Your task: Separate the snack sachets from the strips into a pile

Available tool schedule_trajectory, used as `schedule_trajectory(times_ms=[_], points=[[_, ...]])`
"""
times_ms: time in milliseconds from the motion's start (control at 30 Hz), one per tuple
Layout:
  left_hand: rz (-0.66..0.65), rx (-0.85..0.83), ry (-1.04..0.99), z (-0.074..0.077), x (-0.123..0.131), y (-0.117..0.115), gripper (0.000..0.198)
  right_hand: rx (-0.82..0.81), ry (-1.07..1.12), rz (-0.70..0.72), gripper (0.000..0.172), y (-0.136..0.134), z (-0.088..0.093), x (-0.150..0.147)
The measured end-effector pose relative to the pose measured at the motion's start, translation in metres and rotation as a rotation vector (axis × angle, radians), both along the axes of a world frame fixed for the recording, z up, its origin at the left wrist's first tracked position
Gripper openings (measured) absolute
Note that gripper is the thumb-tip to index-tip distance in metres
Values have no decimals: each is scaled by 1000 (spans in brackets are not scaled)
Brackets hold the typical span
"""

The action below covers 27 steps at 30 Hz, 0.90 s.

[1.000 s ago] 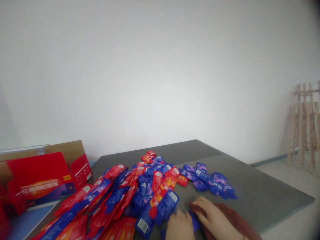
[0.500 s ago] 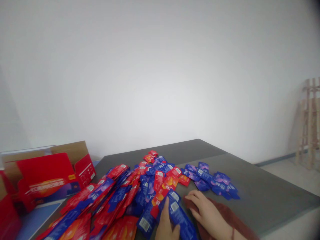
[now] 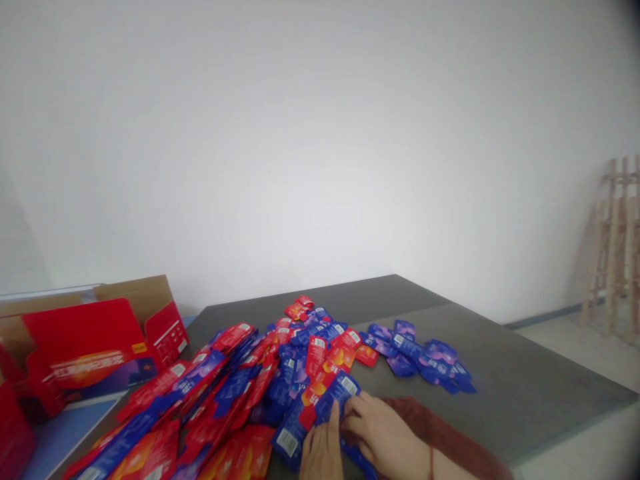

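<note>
A large heap of red and blue sachets [image 3: 235, 393] covers the near left and middle of the dark table. At its right edge my left hand [image 3: 323, 450] rests with fingers stretched over a blue sachet [image 3: 336, 395]. Touching it from the right, my right hand [image 3: 375, 430] has its fingers bent and pressed together at the blue sachets; what lies between the fingertips is hidden. Part of another blue sachet [image 3: 359, 460] shows below the right hand. A smaller group of blue sachets [image 3: 435, 363] lies farther right.
Open red boxes [image 3: 95, 353] with brown insides stand at the left on a blue surface [image 3: 75, 433]. The dark table [image 3: 515, 373] has its far edge near a white wall. A wooden rack [image 3: 615, 247] leans at the far right.
My right hand has moved left, onto the blue sachets beside my left hand. The upper blue sachet has shifted, and the lower one is now mostly covered. The view has moved slightly.
</note>
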<state>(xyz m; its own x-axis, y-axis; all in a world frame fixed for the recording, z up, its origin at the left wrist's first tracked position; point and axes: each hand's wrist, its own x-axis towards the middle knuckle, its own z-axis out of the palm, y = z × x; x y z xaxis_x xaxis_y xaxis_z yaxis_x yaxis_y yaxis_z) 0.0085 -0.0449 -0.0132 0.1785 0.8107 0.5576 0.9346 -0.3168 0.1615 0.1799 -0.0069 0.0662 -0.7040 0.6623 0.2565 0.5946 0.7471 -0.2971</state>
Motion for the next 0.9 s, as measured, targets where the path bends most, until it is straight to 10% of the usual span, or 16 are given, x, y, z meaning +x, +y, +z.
schedule_trajectory(times_ms=[233,467,767,900], points=[[-6,-380,-112,18,-1,0,73,-10,1,266,22,-8,10,18],[-49,-380,-146,8,-3,3,75,-155,23,179,26,-28,27,64],[-116,-195,-63,-5,1,5,89,-5,47,-30,31,7,-4,7],[-165,-250,-25,-11,1,8,82,-21,73,93,29,5,-2,12]])
